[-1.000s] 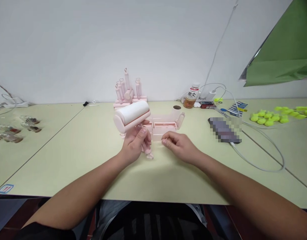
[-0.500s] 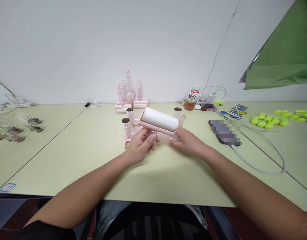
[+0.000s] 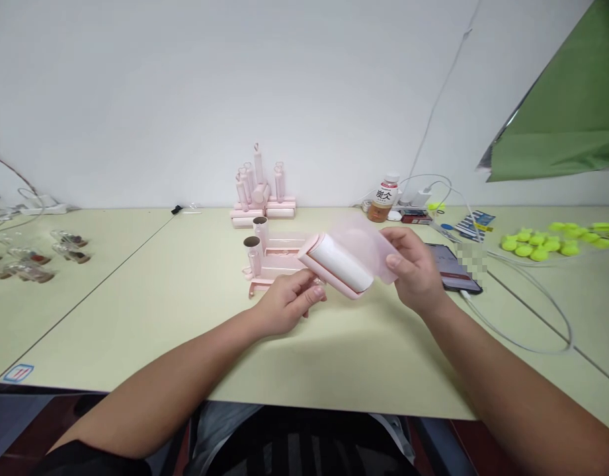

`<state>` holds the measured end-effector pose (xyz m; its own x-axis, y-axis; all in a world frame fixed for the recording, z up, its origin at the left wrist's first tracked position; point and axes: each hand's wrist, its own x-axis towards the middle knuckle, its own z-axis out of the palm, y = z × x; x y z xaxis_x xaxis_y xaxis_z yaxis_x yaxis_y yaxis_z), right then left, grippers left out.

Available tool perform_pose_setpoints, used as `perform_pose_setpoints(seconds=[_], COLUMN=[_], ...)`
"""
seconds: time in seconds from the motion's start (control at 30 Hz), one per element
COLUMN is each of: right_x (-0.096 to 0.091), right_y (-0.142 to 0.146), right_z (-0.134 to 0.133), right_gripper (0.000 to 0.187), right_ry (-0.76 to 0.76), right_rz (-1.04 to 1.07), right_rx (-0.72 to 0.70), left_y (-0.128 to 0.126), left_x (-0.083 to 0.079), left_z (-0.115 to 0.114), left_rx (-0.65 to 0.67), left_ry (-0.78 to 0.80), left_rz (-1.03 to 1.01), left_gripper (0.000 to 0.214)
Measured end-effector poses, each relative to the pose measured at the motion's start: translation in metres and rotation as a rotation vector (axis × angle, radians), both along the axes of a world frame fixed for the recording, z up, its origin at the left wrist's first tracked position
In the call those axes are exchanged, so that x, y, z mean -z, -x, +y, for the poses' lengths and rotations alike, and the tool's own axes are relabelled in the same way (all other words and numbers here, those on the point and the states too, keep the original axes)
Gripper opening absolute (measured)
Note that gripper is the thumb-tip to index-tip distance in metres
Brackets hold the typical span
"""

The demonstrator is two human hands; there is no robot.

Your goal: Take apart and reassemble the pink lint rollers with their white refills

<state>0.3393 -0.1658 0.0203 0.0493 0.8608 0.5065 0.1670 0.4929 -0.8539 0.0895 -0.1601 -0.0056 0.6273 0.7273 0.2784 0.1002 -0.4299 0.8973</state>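
Observation:
A pink lint roller with a white paper roll [image 3: 340,263] is held above the pale green table [image 3: 185,311]. My left hand [image 3: 289,305] pinches its handle end from below, fingers closed. My right hand [image 3: 414,270] grips a translucent pink cover [image 3: 368,246] that lies over the roller's far side. Just behind the roller lie pink roller frames with two upright cardboard cores [image 3: 257,246].
A stack of pink roller handles [image 3: 260,192] stands by the wall. To the right are a drink bottle [image 3: 383,198], a phone [image 3: 453,268] on a white cable [image 3: 527,311] and yellow-green pieces [image 3: 537,243]. Small clear items [image 3: 31,254] lie at the far left. Green cloth [image 3: 562,112] hangs upper right.
The roller has swung round to the right and come nearer. My right hand has lifted off the table and taken hold of the translucent cover over the roller.

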Motion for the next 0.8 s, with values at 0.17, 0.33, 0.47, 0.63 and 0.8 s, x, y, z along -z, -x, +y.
perform_pose_setpoints(seconds=[0.17, 0.33, 0.47, 0.63, 0.8], right_x=[-0.001, 0.003, 0.009, 0.012, 0.011], right_y=[0.009, 0.005, 0.002, 0.0, -0.003], right_z=[-0.005, -0.004, -0.002, -0.001, 0.001], right_gripper=[0.053, 0.049, 0.048, 0.051, 0.055], right_ry=[0.004, -0.038, -0.066, -0.056, -0.062], right_rz=[-0.062, -0.078, -0.126, -0.138, -0.198], right_rx=[-0.023, -0.044, -0.076, -0.107, -0.151], left_y=[0.001, 0.001, 0.001, 0.001, 0.001], left_x=[0.004, 0.001, -0.001, 0.0, 0.0], left_z=[0.002, 0.002, 0.001, 0.002, 0.001], left_rx=[-0.027, -0.01, -0.018, -0.024, -0.016], left_ry=[-0.066, -0.153, -0.19, -0.208, -0.218], left_rz=[0.05, 0.116, 0.112, 0.132, 0.123], left_gripper=[0.036, 0.034, 0.034, 0.034, 0.033])
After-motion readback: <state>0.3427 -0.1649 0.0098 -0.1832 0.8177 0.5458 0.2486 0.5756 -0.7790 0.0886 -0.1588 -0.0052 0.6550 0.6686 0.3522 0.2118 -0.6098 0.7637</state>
